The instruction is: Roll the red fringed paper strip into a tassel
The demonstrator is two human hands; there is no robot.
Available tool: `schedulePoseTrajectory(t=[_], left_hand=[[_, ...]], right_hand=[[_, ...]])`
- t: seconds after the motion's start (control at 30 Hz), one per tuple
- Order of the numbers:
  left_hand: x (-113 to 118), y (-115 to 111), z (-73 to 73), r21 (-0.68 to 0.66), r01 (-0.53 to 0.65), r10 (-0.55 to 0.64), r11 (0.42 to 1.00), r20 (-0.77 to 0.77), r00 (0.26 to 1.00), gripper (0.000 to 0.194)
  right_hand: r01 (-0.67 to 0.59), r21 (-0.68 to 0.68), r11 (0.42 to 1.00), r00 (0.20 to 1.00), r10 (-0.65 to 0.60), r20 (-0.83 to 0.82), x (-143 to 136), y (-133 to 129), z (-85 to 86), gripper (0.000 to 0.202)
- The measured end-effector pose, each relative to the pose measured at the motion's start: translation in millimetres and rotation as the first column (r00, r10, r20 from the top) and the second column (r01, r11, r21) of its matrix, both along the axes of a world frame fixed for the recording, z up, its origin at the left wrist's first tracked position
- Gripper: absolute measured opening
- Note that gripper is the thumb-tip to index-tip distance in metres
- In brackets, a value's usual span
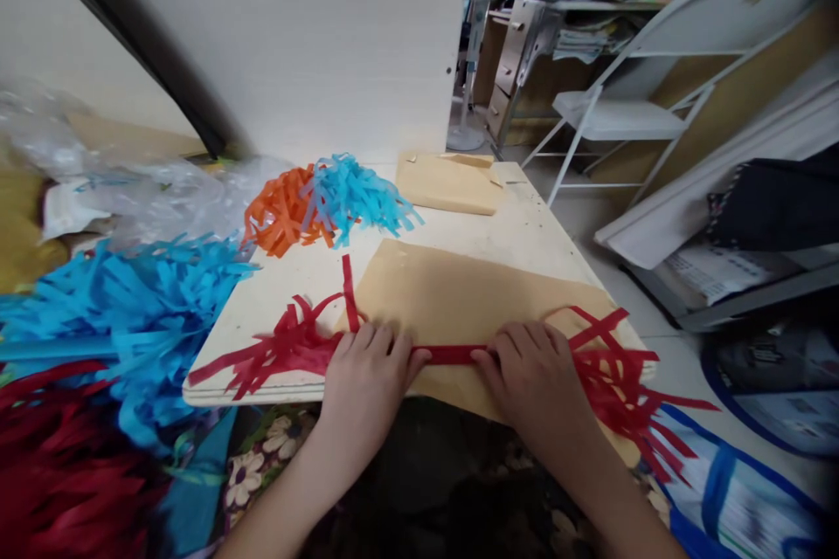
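Red fringed strip (452, 355) is gripped by both hands (367, 360) (534, 360); pale lettering (764, 353) at right is too blurred to read.

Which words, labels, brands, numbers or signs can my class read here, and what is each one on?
None can be read.
Blue-edged item on the right: a pale mark like lettering, too blurred to read.
Printed sheet on the right: print too small and blurred.
Stacked papers at the back: too small to tell.
Brown paper and red strip: no writing shows.
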State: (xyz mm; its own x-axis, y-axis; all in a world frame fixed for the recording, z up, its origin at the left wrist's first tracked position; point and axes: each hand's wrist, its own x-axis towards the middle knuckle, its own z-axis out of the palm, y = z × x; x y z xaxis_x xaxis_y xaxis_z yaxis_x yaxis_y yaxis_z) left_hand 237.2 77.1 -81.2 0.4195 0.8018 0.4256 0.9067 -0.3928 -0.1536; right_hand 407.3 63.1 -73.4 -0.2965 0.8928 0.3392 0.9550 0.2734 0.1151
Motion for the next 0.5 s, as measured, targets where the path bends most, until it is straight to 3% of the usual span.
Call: schedulePoseTrajectory(t=[0.17, 0.33, 0.5], left_hand=[[-1, 4, -1.2, -0.025, 0.056, -0.055, 0.998, 0.021, 0.998, 0.025], [-6, 7, 3.1, -0.136, 0.068, -0.063, 0.988, 0.036, 0.997, 0.026], [-13, 7, 11.5, -0.197, 0.212, -0.194, 0.957, 0.108, 0.975, 0.026]], right_hand=[[0.019, -0.049, 0.999, 0.999, -0.021, -0.044, 1, -1, 2.5, 0.015], [0.055, -0.054, 0.997, 0.996, -0.059, -0.062, 4, -1, 2.5, 0.016], [0.079, -0.044, 0.996, 0.996, -0.08, -0.034, 6, -1, 1.8, 0.016]])
